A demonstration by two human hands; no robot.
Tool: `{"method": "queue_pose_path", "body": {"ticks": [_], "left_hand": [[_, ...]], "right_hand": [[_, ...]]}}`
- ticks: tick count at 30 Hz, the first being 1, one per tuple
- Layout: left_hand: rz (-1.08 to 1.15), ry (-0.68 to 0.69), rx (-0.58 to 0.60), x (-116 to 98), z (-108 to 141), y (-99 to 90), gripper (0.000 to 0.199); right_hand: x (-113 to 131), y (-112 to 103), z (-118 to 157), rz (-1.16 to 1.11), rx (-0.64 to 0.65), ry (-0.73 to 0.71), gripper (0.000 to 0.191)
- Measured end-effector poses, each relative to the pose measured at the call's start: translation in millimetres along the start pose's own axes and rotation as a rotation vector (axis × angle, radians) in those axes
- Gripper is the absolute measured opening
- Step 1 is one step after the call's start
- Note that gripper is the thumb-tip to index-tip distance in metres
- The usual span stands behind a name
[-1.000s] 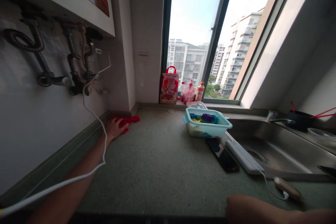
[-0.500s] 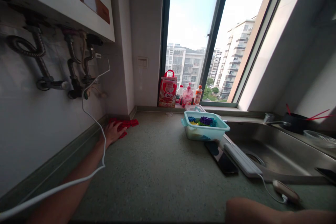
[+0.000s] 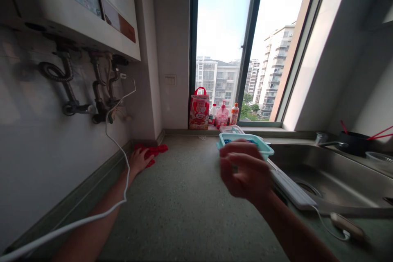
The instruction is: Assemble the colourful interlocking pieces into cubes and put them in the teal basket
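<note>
My left hand (image 3: pixel 141 160) lies in the back left corner of the counter, its fingers closed over a bunched red cloth (image 3: pixel 159 149). Part of the cloth is under the palm and cannot be seen. My right hand (image 3: pixel 244 170) is raised above the counter, loosely curled and blurred, and I see nothing in it. From my viewpoint it overlaps the front of a light teal plastic box (image 3: pixel 264 147). Some blue stuff (image 3: pixel 227 141) shows inside the box; the rest of its contents is hidden by the hand.
A white power strip (image 3: pixel 294 190) lies along the steel sink (image 3: pixel 346 176). A white cable (image 3: pixel 126 172) hangs across my left forearm. At the window stand a red bag (image 3: pixel 199 112) and several bottles (image 3: pixel 222 115). A water heater (image 3: pixel 92 12) with pipes hangs at the left.
My right hand has come up from the lower right to in front of the teal box, covering the phone there. My left hand stays on the red cloth. The view has shifted slightly.
</note>
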State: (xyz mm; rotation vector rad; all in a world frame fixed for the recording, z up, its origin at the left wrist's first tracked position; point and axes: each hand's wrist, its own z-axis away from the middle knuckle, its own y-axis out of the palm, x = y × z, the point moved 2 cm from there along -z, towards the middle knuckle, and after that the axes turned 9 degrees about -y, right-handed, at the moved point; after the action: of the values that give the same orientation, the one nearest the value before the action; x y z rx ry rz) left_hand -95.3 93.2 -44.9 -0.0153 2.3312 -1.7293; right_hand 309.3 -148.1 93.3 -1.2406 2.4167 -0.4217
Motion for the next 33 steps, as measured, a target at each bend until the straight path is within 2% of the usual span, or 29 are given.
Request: {"method": "queue_pose_path", "body": {"ticks": [1, 3, 5, 6, 8, 10, 15, 22, 26, 29, 33], "left_hand": [[-0.001, 0.002, 0.005, -0.3, 0.2, -0.4, 0.066], [-0.005, 0.009, 0.004, -0.6, 0.1, -0.6, 0.066], [-0.024, 0.021, -0.032, -0.6, -1.1, 0.4, 0.065], [-0.04, 0.032, -0.061, -0.8, -2.0, 1.2, 0.064], [-0.072, 0.077, -0.119, -2.4, -4.1, 3.1, 0.063], [-0.088, 0.146, -0.132, -5.3, -5.9, 5.8, 0.058], [-0.003, 0.245, -0.025, -10.0, -7.3, 13.0, 0.044], [0.05, 0.338, -0.033, -8.4, -3.2, 13.2, 0.042], [0.07, 0.369, -0.033, -12.6, 1.3, 8.8, 0.048], [0.063, 0.308, -0.022, -15.2, 3.9, 8.8, 0.06], [0.011, 0.163, 0.097, -14.7, 4.3, 13.3, 0.078]], "right_hand": [[-9.4, 13.5, 6.6, 0.001, -0.031, -0.058, 0.062], [-28.9, 48.1, 27.6, 0.004, 0.197, -0.074, 0.063], [-42.3, 78.4, 54.5, -0.03, 0.43, -0.017, 0.059], [-45.1, 90.2, 67.2, -0.073, 0.546, 0.013, 0.058], [-44.0, 104.9, 84.9, -0.156, 0.672, 0.05, 0.056], [-38.8, 110.7, 90.8, -0.223, 0.687, 0.094, 0.054], [-30.3, 111.6, 86.2, -0.302, 0.637, 0.151, 0.055], [-30.4, 115.8, 98.0, -0.382, 0.657, 0.219, 0.06], [-30.3, 120.9, 104.3, -0.427, 0.668, 0.265, 0.063], [-31.6, 121.7, 105.5, -0.441, 0.67, 0.289, 0.06], [-35.0, 121.4, 106.5, -0.443, 0.687, 0.299, 0.059]]}}
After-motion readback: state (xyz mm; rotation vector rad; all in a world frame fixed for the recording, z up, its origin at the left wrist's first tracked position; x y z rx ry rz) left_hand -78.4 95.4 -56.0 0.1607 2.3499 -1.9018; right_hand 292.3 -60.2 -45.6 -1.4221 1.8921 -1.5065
